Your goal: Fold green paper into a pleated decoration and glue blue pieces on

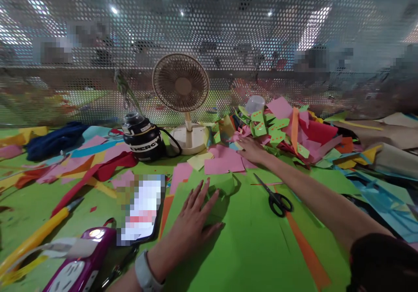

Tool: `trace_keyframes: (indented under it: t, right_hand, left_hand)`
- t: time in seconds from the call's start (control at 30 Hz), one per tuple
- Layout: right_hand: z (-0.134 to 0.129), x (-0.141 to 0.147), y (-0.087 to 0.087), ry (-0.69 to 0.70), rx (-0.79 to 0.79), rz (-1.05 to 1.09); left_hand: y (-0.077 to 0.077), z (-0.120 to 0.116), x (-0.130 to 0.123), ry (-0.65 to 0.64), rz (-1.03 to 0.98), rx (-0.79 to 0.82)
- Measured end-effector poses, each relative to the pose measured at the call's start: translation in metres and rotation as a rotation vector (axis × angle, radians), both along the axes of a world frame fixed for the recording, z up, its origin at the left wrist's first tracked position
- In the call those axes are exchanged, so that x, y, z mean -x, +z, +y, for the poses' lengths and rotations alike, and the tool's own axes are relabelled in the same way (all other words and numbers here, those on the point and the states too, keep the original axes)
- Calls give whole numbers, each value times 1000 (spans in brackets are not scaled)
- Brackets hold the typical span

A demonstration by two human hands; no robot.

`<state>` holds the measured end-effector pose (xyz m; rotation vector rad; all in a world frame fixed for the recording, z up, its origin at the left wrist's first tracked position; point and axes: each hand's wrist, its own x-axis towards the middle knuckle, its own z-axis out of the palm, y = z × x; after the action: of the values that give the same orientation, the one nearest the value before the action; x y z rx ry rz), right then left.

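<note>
My left hand (196, 216) lies with fingers spread on a large green paper sheet (248, 244), and a grey watch band (146, 272) circles that wrist. A small curled green paper piece (227, 183) is just beyond its fingertips. Farther out, my right hand (254, 151) stretches to the near edge of a heap of paper scraps (281, 126); its fingers reach over pink and light blue pieces, and nothing shows gripped in them. Black scissors (276, 198) rest on the green sheet below my right forearm. Pink paper (225, 159) lies between the hands.
A small fan (181, 83) and a black round bottle (142, 137) stand before a perforated metal screen (228, 31). To the left are a lit phone (143, 209), a purple device (78, 261), a yellow-handled tool (39, 235) and dark blue cloth (60, 139). A clear cup (255, 104) sits among the scraps.
</note>
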<state>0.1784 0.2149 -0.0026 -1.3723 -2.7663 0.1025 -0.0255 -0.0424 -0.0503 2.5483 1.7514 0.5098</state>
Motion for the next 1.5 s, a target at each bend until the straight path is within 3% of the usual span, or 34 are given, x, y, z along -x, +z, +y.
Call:
trace_keyframes:
  t: [0.13, 0.27, 0.43, 0.53, 0.6, 0.73, 0.83, 1.03, 1.23, 1.5]
  right_hand:
    - [2, 8, 2, -83, -78, 11]
    - [-8, 19, 8, -41, -83, 35]
    - [-44, 53, 12, 250, 30, 74]
    - [-63, 72, 6, 472, 167, 45]
    - [-65, 74, -1, 526, 237, 13]
    - [-48, 56, -9, 389, 262, -16]
    - [-39, 46, -5, 296, 238, -13]
    - [-54, 73, 9, 307, 229, 78]
    - [-66, 81, -5, 197, 222, 177]
    - [-80, 74, 2, 347, 421, 272]
  left_hand:
    - [4, -1, -5, -19, 22, -30]
    - [9, -7, -16, -199, 31, 39]
    - [20, -18, -25, -439, -46, 207]
    - [23, -21, -24, -482, -89, 267]
    - [23, -22, -24, -481, -103, 274]
    - [21, -23, -24, -471, -118, 264]
    - [24, -24, -25, -468, -135, 272]
    - [30, -24, -26, -460, -167, 319]
    - [29, -23, -26, -467, -179, 315]
    - [32, -22, -27, -485, -209, 398]
